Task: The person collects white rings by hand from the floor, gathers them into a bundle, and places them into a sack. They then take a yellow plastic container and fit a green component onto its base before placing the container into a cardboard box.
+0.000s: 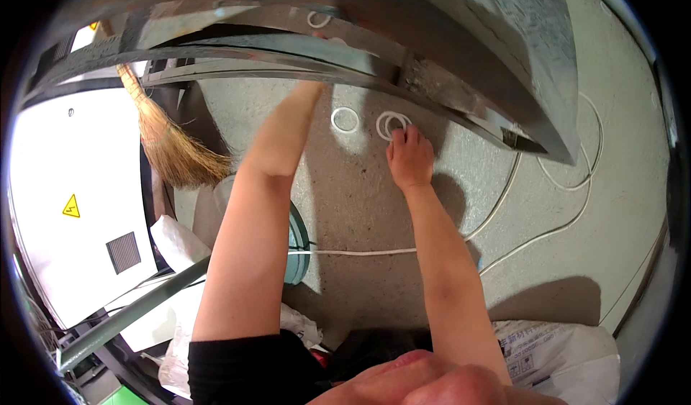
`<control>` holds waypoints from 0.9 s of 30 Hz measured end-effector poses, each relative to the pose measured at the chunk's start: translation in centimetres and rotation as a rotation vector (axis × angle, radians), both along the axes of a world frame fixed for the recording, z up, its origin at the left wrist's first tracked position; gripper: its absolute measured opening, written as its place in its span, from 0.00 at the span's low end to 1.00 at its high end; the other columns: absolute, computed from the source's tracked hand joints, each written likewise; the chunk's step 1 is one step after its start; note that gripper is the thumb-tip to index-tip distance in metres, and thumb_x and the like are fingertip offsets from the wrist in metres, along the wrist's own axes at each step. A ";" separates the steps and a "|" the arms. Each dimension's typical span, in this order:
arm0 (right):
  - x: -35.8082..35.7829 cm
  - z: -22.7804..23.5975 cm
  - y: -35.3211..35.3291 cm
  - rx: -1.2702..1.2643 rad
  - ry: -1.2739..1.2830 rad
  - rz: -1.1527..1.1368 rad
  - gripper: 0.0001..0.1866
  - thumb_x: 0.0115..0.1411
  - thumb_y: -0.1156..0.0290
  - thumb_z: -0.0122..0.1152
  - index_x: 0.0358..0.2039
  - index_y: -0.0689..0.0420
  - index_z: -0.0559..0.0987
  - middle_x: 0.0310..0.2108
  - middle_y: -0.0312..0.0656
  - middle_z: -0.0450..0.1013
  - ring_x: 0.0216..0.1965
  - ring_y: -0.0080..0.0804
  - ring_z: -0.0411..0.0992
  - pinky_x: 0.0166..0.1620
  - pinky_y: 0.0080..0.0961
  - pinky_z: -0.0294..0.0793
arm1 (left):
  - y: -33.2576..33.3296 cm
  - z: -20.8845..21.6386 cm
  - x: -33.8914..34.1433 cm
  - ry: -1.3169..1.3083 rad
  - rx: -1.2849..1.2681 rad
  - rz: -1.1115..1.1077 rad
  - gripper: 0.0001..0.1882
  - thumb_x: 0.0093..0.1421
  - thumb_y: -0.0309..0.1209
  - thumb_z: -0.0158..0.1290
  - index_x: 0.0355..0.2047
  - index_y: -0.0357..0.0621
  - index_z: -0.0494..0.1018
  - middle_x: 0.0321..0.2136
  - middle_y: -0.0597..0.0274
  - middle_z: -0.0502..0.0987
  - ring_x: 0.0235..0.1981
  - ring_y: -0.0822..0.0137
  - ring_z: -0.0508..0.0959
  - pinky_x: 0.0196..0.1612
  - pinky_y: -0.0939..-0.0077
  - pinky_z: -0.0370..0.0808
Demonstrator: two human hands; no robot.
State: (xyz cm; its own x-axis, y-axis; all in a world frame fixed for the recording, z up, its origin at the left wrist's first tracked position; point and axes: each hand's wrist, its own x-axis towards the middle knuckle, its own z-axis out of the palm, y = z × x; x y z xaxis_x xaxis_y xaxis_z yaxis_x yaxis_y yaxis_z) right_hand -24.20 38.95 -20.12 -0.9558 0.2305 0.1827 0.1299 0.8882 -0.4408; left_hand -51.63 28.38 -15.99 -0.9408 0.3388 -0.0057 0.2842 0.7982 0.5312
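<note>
Down at the floor (pixel 353 182), my right hand (pixel 412 162) has its fingers bent and closed on the edge of a white ring (pixel 381 123). A smaller white ring shape shows inside or over that one, partly hidden by my fingertips. To the left lies another white ring (pixel 345 120), apart from both hands. My left arm reaches forward under a dark metal frame (pixel 345 76). The bar hides most of my left hand (pixel 319 37), so its grip does not show. Beyond the bar, near that hand, is one more white ring (pixel 319 19).
A straw broom (pixel 176 146) leans at the left beside a white cabinet (pixel 79 153) with a yellow warning sign. A teal round container (pixel 297 250) stands partly behind my left arm. White cables (pixel 547 229) curl across the floor at right. A printed white sack (pixel 561 355) lies near me.
</note>
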 end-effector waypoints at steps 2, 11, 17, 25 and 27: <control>-0.3 0.1 0.4 -0.002 -0.005 -0.013 0.13 0.53 0.67 0.64 0.34 0.55 0.71 0.36 0.44 0.66 0.37 0.42 0.71 0.38 0.39 0.72 | 0.8 -0.1 -0.5 0.037 -0.041 0.003 0.17 0.55 0.39 0.54 0.42 0.45 0.77 0.40 0.54 0.79 0.44 0.50 0.77 0.50 0.57 0.71; -0.4 0.2 0.0 -0.021 -0.042 0.021 0.13 0.54 0.65 0.64 0.36 0.53 0.71 0.36 0.41 0.67 0.38 0.39 0.71 0.37 0.37 0.72 | 1.7 -0.9 -1.2 0.134 -0.256 0.001 0.17 0.54 0.40 0.54 0.40 0.46 0.77 0.41 0.55 0.79 0.45 0.51 0.76 0.52 0.57 0.69; -0.4 0.4 0.0 0.055 -0.057 0.003 0.13 0.52 0.65 0.64 0.35 0.53 0.71 0.36 0.40 0.67 0.37 0.38 0.71 0.38 0.37 0.72 | 2.4 0.4 1.8 0.376 -0.100 -0.178 0.17 0.53 0.41 0.54 0.39 0.47 0.77 0.41 0.55 0.78 0.46 0.51 0.75 0.53 0.56 0.68; -1.3 0.1 0.0 0.050 -0.015 0.017 0.12 0.53 0.68 0.63 0.35 0.54 0.71 0.36 0.44 0.67 0.36 0.43 0.72 0.36 0.39 0.74 | 11.6 -2.3 0.8 0.138 0.578 -0.356 0.17 0.56 0.44 0.53 0.39 0.46 0.77 0.42 0.53 0.78 0.50 0.51 0.73 0.55 0.57 0.66; -1.3 0.1 -0.3 0.016 0.039 0.004 0.11 0.53 0.70 0.62 0.33 0.54 0.70 0.35 0.45 0.67 0.34 0.44 0.72 0.35 0.41 0.74 | 13.4 -3.7 0.6 0.103 0.476 -0.252 0.18 0.56 0.44 0.54 0.39 0.45 0.77 0.41 0.53 0.78 0.48 0.51 0.74 0.53 0.57 0.68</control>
State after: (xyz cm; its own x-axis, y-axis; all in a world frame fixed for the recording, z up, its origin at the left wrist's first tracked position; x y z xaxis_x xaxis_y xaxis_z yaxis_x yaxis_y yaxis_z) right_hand -25.46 38.68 -19.99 -0.9488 0.2231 0.2236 0.1091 0.8958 -0.4309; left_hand -51.07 41.74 -19.72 -0.8176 0.4968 0.2912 0.5054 0.3766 0.7764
